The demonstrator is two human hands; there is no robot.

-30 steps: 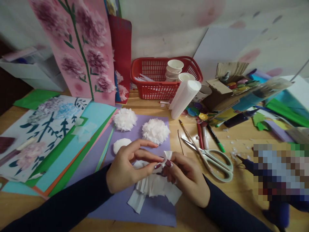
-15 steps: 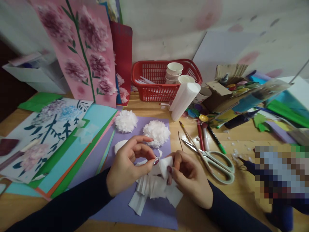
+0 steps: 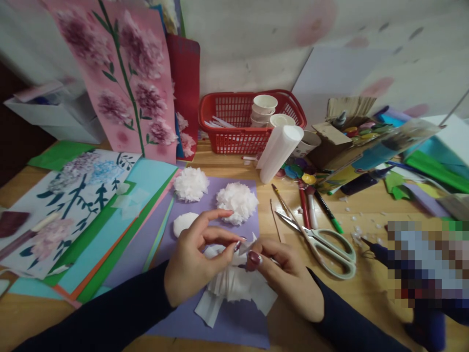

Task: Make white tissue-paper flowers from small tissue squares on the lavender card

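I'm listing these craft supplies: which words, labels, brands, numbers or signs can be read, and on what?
None can be read.
Paper cup beside the white roll: dark marks, too small and blurred.
Green-tipped pen: any print is too small to tell.

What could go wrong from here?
1. The small white paper piece between the left hand and right hand looks thin; a hard pull might tear it.
2. The scissors lie close to the right hand, which could bump them.
3. A sleeve or hand could scatter the white strips piled on the purple sheet.
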